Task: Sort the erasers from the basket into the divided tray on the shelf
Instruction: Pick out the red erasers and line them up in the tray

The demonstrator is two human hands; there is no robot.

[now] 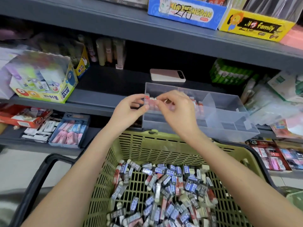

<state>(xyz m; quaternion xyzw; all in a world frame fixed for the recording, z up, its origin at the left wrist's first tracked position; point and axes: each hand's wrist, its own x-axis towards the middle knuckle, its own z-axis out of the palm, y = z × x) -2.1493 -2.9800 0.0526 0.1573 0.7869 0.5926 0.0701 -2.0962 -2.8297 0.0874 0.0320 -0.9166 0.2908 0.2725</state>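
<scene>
Loose erasers [164,185] fill the green basket [147,145]. Beyond its far rim, the left hand [129,108] and right hand [177,108] pinch a small stack [151,104] in curled fingers at the clear tray's [229,128] left end. The tray sits on the shelf [98,95], with a phone [167,75] behind it.

From my station, dark grey metal shelving [164,35] fills the upper half of the frame. On its top board, upper right, I see a blue carton [186,12] beside a yellow carton [255,25]. The middle shelf [106,82] carries a glue display box [44,81] at left, a pink phone [167,75] lying flat at centre and green packs [229,74] at right; its back recess is in shadow. At lower left, pale floor [21,167] shows below the lowest board [32,145]. The light is soft and even.
</scene>
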